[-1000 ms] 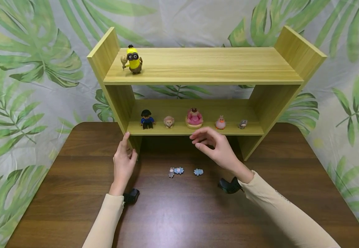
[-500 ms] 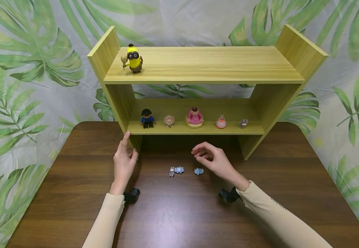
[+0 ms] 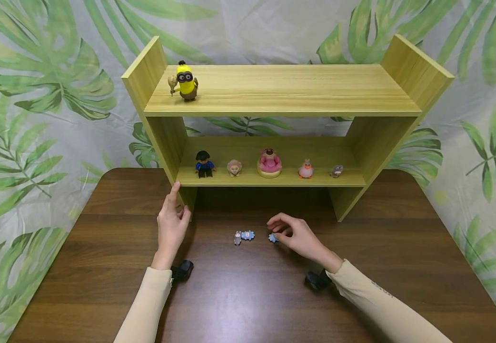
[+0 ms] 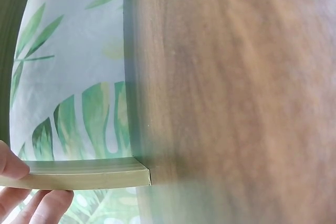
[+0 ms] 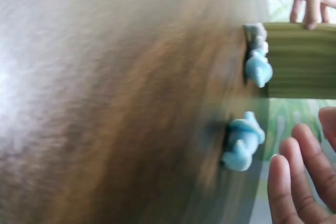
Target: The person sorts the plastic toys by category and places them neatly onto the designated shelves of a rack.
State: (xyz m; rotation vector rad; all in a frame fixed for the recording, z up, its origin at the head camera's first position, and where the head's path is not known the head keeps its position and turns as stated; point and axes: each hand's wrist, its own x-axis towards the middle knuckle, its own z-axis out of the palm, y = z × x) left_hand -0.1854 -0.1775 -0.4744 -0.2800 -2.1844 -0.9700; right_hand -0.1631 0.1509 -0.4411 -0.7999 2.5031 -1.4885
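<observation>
Brown table (image 3: 226,281) — blue figurine (image 5: 243,142) near right hand (image 3: 301,237).

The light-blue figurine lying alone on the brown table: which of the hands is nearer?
Right: the right hand is close beside the figurine; the left hand, farther left, grips the yellowish wooden shelf.

Two hands out, the left hand (image 3: 173,231) gripping, the right hand (image 3: 301,238) loosely bent.
The left arm (image 3: 147,300) rises from the bottom edge, left of centre, its index finger pointing up; in the left wrist view, thumb (image 4: 11,163) and fingers (image 4: 52,205) oppose each other at lower left. The right arm (image 3: 381,295) slants in from the lower right, fingertips towards mid-frame, thumb below them and apart; the right wrist view shows these fingers at lower right.
</observation>
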